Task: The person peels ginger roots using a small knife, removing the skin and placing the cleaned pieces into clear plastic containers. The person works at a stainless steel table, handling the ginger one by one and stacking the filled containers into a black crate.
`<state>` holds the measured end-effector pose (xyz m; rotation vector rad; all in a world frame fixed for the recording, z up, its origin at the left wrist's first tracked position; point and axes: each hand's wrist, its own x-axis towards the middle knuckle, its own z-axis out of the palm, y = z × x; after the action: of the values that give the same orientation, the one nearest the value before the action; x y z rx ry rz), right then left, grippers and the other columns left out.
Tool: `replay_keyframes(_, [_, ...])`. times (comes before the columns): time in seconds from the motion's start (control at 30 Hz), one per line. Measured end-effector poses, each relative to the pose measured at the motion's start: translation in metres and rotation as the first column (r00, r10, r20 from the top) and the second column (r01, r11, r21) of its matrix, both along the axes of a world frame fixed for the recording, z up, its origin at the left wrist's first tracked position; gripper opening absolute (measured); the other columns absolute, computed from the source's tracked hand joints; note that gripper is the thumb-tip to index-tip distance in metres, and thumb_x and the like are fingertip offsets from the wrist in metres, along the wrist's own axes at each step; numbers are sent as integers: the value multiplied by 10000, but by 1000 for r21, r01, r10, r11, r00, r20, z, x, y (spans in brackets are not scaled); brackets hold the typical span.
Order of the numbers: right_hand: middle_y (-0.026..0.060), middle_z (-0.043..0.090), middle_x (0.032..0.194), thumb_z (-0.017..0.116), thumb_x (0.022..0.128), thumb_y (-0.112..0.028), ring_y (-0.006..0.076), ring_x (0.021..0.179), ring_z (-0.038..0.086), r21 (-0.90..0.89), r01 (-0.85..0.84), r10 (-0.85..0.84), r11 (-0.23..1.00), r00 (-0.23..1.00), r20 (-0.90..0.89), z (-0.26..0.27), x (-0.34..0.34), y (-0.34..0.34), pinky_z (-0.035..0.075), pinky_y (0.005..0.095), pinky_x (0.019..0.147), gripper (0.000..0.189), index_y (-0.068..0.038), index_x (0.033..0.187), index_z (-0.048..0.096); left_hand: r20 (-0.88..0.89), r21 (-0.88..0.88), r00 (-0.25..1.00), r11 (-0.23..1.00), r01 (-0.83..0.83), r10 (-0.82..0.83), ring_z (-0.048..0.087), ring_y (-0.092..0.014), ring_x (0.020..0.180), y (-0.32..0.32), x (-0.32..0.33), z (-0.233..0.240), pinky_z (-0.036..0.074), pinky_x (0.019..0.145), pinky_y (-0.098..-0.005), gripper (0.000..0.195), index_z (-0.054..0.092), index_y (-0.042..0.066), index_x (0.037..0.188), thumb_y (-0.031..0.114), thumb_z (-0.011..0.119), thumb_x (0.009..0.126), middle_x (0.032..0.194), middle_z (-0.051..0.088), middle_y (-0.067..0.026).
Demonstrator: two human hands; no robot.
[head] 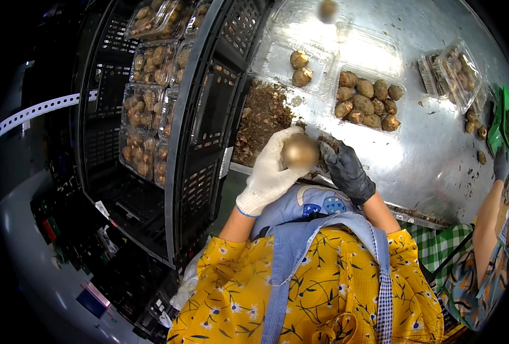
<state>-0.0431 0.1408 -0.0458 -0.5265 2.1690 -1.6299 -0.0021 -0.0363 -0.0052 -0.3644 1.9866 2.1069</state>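
Note:
In a white knit glove, my left hand [271, 165] holds a round, brownish taro corm [300, 152], which looks blurred. My right hand [346, 167], in a dark glove, is just right of it, fingers curled near some dark brown scraps; whether it grips them I cannot tell. Beyond my hands lies an open clear plastic clamshell [276, 56] with two taro corms [301, 69] in it. To its right, another open clamshell [402, 101] holds several corms [363, 102] in rows. A heap of brown peelings [263, 120] lies left of them on the metal table [430, 159].
At the left stands a black perforated crate [181, 129] with several filled clamshells [142, 107]. More filled clamshells [460, 75] are stacked at the right, near loose corms [471, 124]. A co-worker's gloved hand [502, 163] is by a green bag [501, 120] at the far right.

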Motion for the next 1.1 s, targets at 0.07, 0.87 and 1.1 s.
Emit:
replay_keyframes(0.07, [185,618,784,507,893,-108,315,669,603,61,-22,32,998,984,-174,-2,1,1,486,380,610,221,3,1073,573,-9,-245,994,964,105,-110,547,-157,1010,-2,-1,10,463,900,-294,563,467,-26,1204,-52,681,684,1107,543,-95])
replay_keyframes(0.87, [216,610,907,532,895,-233,361,844,594,184,56,-62,981,998,27,-20,1,8,466,420,724,252,-18,1006,601,-223,-465,963,885,28,-148,526,-249,1094,-19,-67,18,440,939,-336,501,451,21,1263,10,596,785,1192,525,-142])
replay_keyframes(1.1, [174,614,884,575,847,-272,351,778,592,123,-414,379,902,895,234,-10,-9,28,467,415,735,315,-45,1065,580,-274,-955,891,215,-206,-362,524,-359,970,2,-136,11,468,829,-424,396,544,77,1124,77,616,734,1076,549,-191])
